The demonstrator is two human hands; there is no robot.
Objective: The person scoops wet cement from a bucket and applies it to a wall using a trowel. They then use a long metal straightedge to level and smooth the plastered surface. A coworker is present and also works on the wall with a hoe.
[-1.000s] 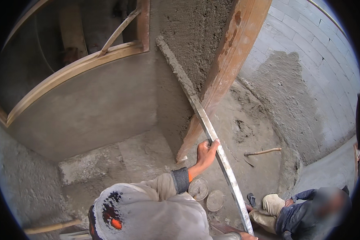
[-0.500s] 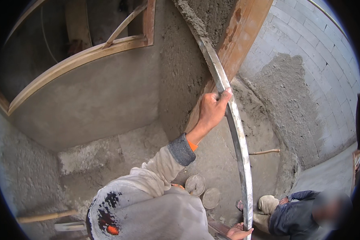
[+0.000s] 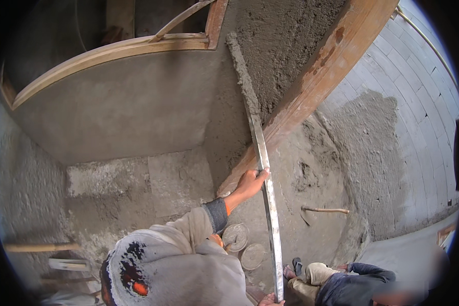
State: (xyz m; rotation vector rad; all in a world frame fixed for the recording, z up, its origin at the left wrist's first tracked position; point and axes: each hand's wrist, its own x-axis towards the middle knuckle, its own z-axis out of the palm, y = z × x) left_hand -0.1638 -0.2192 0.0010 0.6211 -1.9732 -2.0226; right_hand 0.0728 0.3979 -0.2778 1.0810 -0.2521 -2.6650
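A long metal straightedge (image 3: 272, 214) runs from the lower edge up to a freshly mortared wall strip (image 3: 285, 46). Wet mortar (image 3: 247, 89) clings along its far part. My left hand (image 3: 251, 183) is closed around the bar near its middle, thumb lying along it. At the lower edge, my right hand (image 3: 270, 300) holds the near end, though only part of that hand shows. The bar passes in front of a slanting wooden post (image 3: 326, 76) that borders the rough mortar.
A wooden window frame (image 3: 112, 49) sits in the smooth plastered wall at left. Below are two round buckets (image 3: 235, 237) (image 3: 253, 256) and a wooden-handled tool (image 3: 325, 210). Another person (image 3: 352, 285) is low at right, near a partly mortared block wall (image 3: 418, 132). A float (image 3: 69, 264) lies lower left.
The straightedge and my left hand now appear lower and further left. The bar's mortar-coated far end has come into view. The whole scene has shifted as the head view moved.
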